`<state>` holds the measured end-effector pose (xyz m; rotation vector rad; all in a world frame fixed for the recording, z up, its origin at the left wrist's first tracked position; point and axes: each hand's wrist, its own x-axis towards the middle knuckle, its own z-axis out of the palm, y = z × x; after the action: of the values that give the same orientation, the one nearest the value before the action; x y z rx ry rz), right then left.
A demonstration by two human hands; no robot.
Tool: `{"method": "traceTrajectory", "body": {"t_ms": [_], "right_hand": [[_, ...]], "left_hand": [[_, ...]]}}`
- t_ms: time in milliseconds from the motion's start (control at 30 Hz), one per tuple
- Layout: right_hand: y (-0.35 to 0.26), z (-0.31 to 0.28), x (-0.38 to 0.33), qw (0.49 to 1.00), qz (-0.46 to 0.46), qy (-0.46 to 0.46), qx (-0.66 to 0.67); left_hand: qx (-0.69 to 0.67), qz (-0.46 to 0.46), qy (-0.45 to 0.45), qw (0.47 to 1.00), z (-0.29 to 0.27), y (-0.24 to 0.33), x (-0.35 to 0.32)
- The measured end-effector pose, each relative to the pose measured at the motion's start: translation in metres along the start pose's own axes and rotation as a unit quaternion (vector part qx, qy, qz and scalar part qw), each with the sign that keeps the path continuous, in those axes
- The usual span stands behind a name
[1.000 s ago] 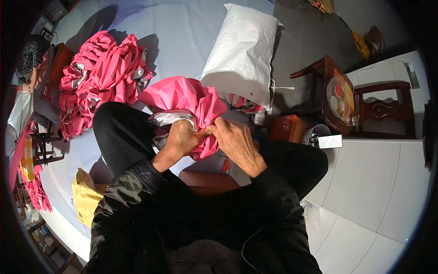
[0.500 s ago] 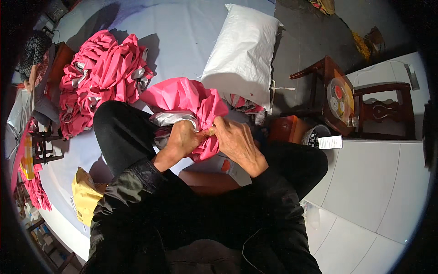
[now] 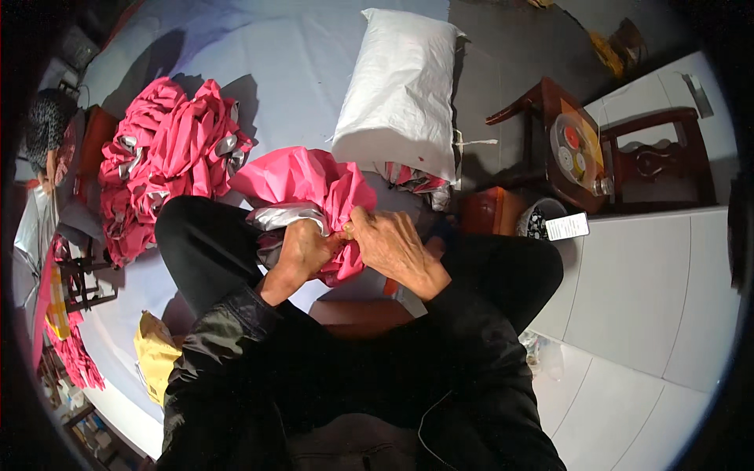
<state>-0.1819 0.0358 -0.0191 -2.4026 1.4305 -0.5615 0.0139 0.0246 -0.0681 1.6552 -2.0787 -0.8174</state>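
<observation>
Between my knees I hold up a piece of pink fabric with a silver inner side (image 3: pixel 302 177), bunched and creased. My left hand (image 3: pixel 305 251) is closed on the fabric's gathered lower part, beside the silver fold. Across from it, my right hand (image 3: pixel 393 243) pinches the same fabric, and its fingertips meet those of the left. Whatever small detail lies between the fingertips is hidden. A large heap of the same pink and silver fabric (image 3: pixel 173 149) lies beyond my left knee.
A white woven sack (image 3: pixel 400 86) lies ahead, pink fabric showing at its near end. At right are a wooden chair (image 3: pixel 664 161), a small table with a round tray (image 3: pixel 573 157), and a white card (image 3: pixel 567 227). A yellow bag (image 3: pixel 155 353) is at left. Another person's arm (image 3: pixel 49 149) shows far left.
The view has shifted slightly, so most things sit a little differently in the picture. Both hands keep their hold on the pink fabric, with only small finger movement.
</observation>
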Motion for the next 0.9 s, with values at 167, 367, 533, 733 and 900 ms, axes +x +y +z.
{"method": "traceTrajectory", "body": {"t_ms": [167, 367, 533, 733, 900], "right_hand": [[0.000, -0.001, -0.001, 1.000, -0.010, 0.001, -0.014], [0.000, 0.000, -0.002, 1.000, 0.011, -0.001, -0.008], [0.003, 0.003, -0.002, 0.999, 0.003, 0.037, -0.002], [-0.001, -0.002, -0.004, 0.999, -0.023, 0.013, -0.026], [0.001, -0.001, -0.005, 0.999, -0.041, 0.018, -0.029]], "left_hand": [[-0.002, 0.017, 0.009, 1.000, 0.003, -0.007, 0.000], [-0.025, 0.038, 0.054, 0.997, -0.001, -0.001, 0.001], [-0.072, -0.037, 0.010, 0.997, -0.010, 0.010, 0.004], [-0.084, 0.000, 0.019, 0.996, -0.005, 0.005, 0.001], [-0.077, 0.009, 0.019, 0.997, -0.008, 0.009, -0.002]]}}
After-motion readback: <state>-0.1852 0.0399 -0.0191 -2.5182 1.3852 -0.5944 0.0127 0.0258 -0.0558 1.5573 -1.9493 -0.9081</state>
